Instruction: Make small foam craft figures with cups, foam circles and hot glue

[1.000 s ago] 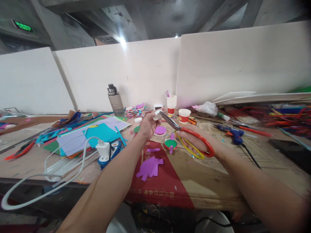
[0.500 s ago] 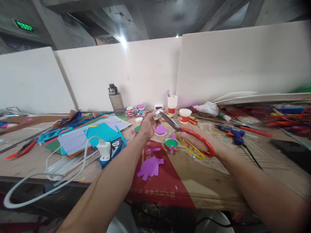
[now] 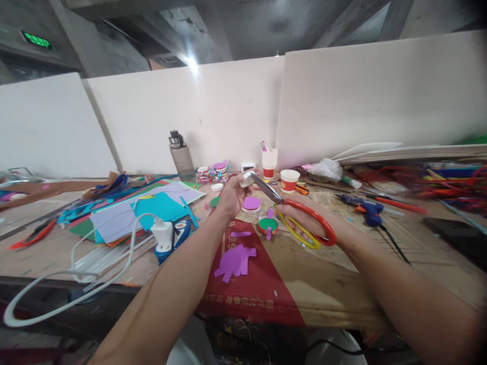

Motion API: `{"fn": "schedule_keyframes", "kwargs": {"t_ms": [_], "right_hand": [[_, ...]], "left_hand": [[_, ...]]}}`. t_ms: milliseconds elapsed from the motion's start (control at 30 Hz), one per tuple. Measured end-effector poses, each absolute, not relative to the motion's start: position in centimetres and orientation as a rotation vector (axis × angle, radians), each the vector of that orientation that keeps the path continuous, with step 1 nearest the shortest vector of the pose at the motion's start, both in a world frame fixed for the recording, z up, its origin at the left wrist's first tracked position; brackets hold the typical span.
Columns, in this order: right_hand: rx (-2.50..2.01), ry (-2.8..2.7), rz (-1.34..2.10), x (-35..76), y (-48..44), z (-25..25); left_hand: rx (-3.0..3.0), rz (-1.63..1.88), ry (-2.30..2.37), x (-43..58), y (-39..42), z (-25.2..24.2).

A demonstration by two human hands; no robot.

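Note:
Pinched in my left hand (image 3: 235, 196) is a small white piece (image 3: 248, 178), perhaps part of a paper cup. My right hand (image 3: 299, 218) grips scissors (image 3: 309, 219) with red and yellow handles, their blades pointing up and left against the white piece. Below the hands, a purple-topped disc (image 3: 251, 204) and a green-centred round piece (image 3: 268, 225) with purple tabs rest on the table. Closer to me, purple paper strips (image 3: 236, 262) lie in a pile on the red area of the cardboard.
Paper cups (image 3: 289, 181) and a grey bottle (image 3: 182, 159) stand at the back. Coloured sheets (image 3: 158, 210) and a white plug (image 3: 163, 233) with a looping cable are on the left. A blue glue gun (image 3: 371, 212) lies on the right.

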State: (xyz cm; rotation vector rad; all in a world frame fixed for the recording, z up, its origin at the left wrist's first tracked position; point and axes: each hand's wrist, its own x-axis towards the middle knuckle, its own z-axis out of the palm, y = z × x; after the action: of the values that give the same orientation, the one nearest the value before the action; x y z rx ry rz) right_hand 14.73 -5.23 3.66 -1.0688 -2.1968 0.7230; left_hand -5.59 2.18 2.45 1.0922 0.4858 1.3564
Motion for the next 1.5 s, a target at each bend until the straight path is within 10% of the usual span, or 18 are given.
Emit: {"fn": "schedule_keyframes", "kwargs": {"t_ms": [1500], "right_hand": [[-1.024, -2.067, 1.133, 14.8, -5.8, 4.9]], "left_hand": [[1.150, 1.613, 0.845, -5.5, 2.5, 1.0]]}}
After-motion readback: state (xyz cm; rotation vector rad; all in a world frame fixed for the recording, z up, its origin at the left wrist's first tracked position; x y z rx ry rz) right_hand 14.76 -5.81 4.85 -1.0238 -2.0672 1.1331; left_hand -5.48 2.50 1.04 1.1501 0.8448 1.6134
